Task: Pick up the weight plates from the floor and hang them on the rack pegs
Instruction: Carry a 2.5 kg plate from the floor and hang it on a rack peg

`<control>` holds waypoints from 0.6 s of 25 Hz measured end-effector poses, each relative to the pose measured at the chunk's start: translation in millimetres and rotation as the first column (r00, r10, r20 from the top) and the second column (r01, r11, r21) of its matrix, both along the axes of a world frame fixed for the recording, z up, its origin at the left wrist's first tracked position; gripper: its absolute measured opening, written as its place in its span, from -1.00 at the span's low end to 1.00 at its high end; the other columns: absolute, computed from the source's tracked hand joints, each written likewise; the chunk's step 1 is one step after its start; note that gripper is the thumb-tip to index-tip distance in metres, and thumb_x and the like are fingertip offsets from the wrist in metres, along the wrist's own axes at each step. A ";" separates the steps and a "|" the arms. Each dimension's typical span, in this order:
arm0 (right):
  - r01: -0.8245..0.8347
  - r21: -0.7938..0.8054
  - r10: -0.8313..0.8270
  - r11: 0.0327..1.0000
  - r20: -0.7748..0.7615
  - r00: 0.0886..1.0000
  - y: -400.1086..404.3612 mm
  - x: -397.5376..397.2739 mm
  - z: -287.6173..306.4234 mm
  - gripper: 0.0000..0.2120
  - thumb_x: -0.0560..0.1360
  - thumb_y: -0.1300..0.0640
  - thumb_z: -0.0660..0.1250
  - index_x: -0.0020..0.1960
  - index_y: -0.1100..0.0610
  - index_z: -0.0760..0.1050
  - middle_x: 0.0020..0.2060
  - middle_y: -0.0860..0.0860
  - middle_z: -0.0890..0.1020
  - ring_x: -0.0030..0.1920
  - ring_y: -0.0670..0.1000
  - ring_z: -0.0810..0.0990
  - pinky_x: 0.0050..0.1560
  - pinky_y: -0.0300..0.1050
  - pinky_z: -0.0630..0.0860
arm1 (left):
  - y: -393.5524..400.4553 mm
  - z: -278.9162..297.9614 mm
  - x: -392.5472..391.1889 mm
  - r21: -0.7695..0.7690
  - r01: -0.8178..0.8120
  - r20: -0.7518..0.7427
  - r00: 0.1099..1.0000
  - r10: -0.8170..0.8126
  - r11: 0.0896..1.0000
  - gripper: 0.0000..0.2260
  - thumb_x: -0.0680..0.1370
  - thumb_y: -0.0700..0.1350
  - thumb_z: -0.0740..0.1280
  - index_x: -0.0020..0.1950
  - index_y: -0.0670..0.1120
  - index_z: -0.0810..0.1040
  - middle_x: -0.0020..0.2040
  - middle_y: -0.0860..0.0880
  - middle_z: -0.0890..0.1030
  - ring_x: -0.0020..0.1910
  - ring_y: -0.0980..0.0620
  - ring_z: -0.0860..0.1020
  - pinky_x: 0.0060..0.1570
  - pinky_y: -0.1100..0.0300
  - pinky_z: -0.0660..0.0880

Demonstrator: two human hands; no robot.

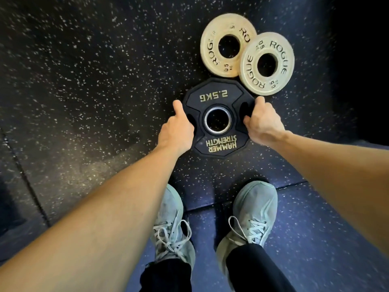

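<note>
A black 2.5 kg plate (217,95) with gold lettering and a steel-ringed hole lies on the speckled rubber floor. My left hand (176,129) grips its left edge, fingers curled into the left grip slot and thumb along the rim. My right hand (263,121) grips the right edge the same way through the right slot. Just beyond it lie two cream round plates: one (212,45) further back, the other (282,60) to its right and overlapping its edge. No rack or pegs are in view.
My two grey laced shoes (252,211) stand on a bluish mat just behind the black plate. Dark speckled floor (84,81) stretches to the left, with a seam at the lower left. The far right is in deep shadow.
</note>
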State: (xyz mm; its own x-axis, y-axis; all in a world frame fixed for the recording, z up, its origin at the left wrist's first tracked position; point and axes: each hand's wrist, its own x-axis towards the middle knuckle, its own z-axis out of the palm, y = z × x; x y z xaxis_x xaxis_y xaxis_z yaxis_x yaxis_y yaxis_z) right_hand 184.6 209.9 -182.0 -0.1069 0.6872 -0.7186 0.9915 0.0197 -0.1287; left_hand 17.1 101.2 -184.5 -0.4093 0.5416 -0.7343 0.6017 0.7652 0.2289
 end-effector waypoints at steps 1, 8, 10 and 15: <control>0.014 -0.003 -0.014 1.000 -0.007 1.000 1.2 -1.6 0.7 -0.73 0.55 0.15 0.21 0.18 0.22 0.24 0.16 0.25 0.42 0.14 0.33 0.46 -0.07 0.06 0.34 | 2.4 2.0 0.8 -0.005 -0.004 -0.004 1.000 0.004 1.000 -0.48 0.63 -0.14 0.12 0.50 -0.13 -0.08 0.01 -0.20 0.48 0.01 -0.27 0.48 -0.13 -0.03 0.28; 0.096 -0.159 -0.100 0.983 -0.017 0.995 -32.7 10.4 61.8 -0.73 0.50 0.15 0.27 0.01 0.17 0.16 0.06 0.28 0.49 -0.05 0.26 0.47 -0.16 0.01 0.31 | -29.3 70.2 5.2 -0.086 -0.052 0.065 0.996 0.058 0.995 -0.58 0.60 -0.18 0.17 0.38 -0.09 0.04 -0.14 -0.16 0.40 -0.16 -0.19 0.37 -0.16 -0.02 0.27; 0.124 -0.214 -0.127 0.969 0.000 0.992 -50.9 14.4 101.4 -0.69 0.49 0.16 0.31 0.09 0.20 0.21 0.09 0.29 0.51 0.03 0.29 0.51 -0.14 0.00 0.32 | -46.5 112.0 9.2 -0.121 -0.076 0.100 0.991 0.089 0.990 -0.60 0.59 -0.17 0.17 0.33 -0.04 0.03 -0.14 -0.17 0.42 -0.18 -0.20 0.40 -0.18 -0.03 0.29; 0.298 -0.370 -0.307 0.880 0.036 0.951 -81.5 24.5 236.0 -0.59 0.50 0.17 0.32 0.24 0.28 0.23 0.14 0.28 0.50 0.09 0.30 0.55 0.00 0.14 0.57 | -77.0 243.1 10.6 -0.163 -0.108 0.117 0.985 0.128 0.981 -0.58 0.57 -0.15 0.19 0.34 -0.05 0.06 -0.14 -0.17 0.47 -0.15 -0.23 0.42 -0.17 -0.05 0.32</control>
State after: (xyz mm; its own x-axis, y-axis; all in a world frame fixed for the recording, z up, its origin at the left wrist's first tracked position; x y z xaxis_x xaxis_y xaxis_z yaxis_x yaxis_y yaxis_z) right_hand 209.0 128.5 54.0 0.0441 0.3766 -0.9253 0.9383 -0.3337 -0.0911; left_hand 27.7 24.1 58.7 -0.3620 0.3699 -0.8556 0.4791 0.8612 0.1695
